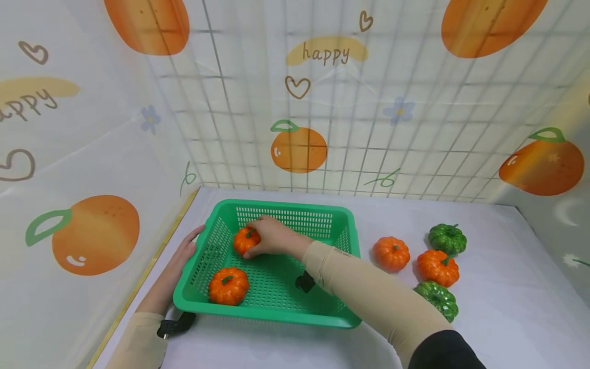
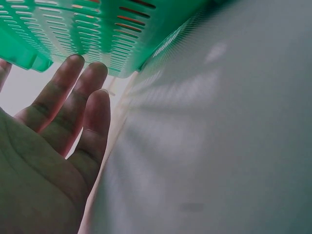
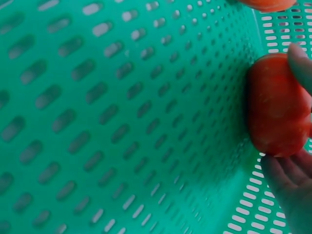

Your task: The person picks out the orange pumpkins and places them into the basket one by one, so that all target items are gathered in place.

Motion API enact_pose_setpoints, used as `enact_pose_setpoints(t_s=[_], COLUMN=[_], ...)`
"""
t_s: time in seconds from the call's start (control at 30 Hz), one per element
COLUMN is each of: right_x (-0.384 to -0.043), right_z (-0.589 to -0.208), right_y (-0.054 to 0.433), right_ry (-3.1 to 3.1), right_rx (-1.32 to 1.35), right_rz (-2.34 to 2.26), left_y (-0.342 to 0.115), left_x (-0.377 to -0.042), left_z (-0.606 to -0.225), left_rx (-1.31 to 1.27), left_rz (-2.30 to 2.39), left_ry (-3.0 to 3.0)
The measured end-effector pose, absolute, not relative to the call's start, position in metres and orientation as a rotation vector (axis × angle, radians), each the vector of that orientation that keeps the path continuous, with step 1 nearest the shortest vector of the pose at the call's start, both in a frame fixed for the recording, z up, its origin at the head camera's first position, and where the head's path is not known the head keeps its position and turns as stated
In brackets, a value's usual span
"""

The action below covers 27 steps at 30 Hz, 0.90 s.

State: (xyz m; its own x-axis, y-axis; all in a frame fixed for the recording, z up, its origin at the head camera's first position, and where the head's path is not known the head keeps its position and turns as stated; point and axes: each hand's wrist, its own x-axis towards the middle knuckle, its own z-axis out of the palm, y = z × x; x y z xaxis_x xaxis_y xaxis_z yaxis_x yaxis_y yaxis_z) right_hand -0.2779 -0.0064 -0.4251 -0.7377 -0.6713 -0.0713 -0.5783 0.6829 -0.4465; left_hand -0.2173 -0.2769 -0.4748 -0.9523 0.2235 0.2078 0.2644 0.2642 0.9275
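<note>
A green plastic basket (image 1: 267, 314) with slotted walls sits on the white tabletop. Inside it, my right hand (image 1: 275, 237) grips a small orange pumpkin (image 1: 243, 243) near the left wall, thumb on one side and fingers on the other. The right wrist view shows this pumpkin (image 3: 277, 105) against the basket floor. A second orange pumpkin (image 1: 228, 286) lies in the basket's front left corner. My left hand (image 1: 181, 259) is at the basket's outer left side, its fingers (image 2: 95, 114) extended near the slotted wall; whether all of them touch it is unclear.
Right of the basket lie two orange pumpkins (image 1: 391, 254) (image 1: 438, 267) and two green pumpkins (image 1: 447, 239) (image 1: 437, 298), the nearest partly behind my right sleeve. A printed sheet (image 1: 249, 128) over a wire grid stands behind the table, with more printed sheeting at both sides.
</note>
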Motion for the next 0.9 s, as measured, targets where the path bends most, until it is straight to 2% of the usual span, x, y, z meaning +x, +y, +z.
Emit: enact_pose_setpoints(t_s=[0.4, 0.67, 0.9], right_x=[-0.279, -0.28, -0.277], right_z=[-0.425, -0.418, -0.405], right_y=[-0.006, 0.0, 0.011], right_ry=[2.669, 2.654, 2.636], right_rx=[-1.023, -1.059, -1.084], right_rz=[-0.573, -0.561, -0.619], left_y=[-0.278, -0.277, -0.277], left_x=[-0.215, -0.211, -0.213], left_z=[-0.472, -0.474, -0.474], left_rx=[-0.443, -0.373, -0.425], left_rz=[-1.851, -2.058, -2.026], left_ry=[-2.501, -2.448, -2.421])
